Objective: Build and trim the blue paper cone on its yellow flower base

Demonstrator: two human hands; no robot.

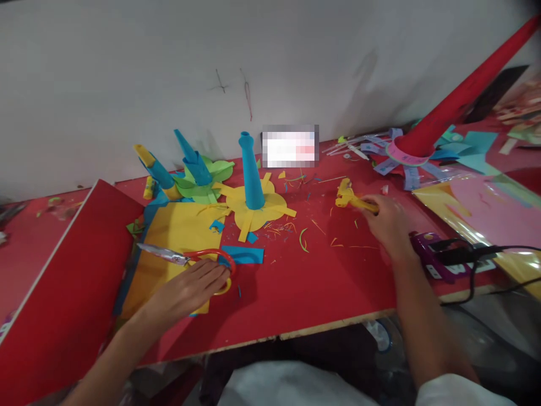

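table (pixel 313 287): red
left hand (pixel 200 283): on scissors (pixel 180 257), left; can't tell if gripping
right hand (pixel 387 223): grasping yellow object (pixel 347 196), right
blue cone (pixel 253 180): upright, far

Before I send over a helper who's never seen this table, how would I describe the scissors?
On the red tabletop, find the yellow sheets left of centre. The scissors reach across them, handles partly under the left hand. Pointed silvery blades and red-and-yellow finger loops set them apart from the flat blue strip nearby.
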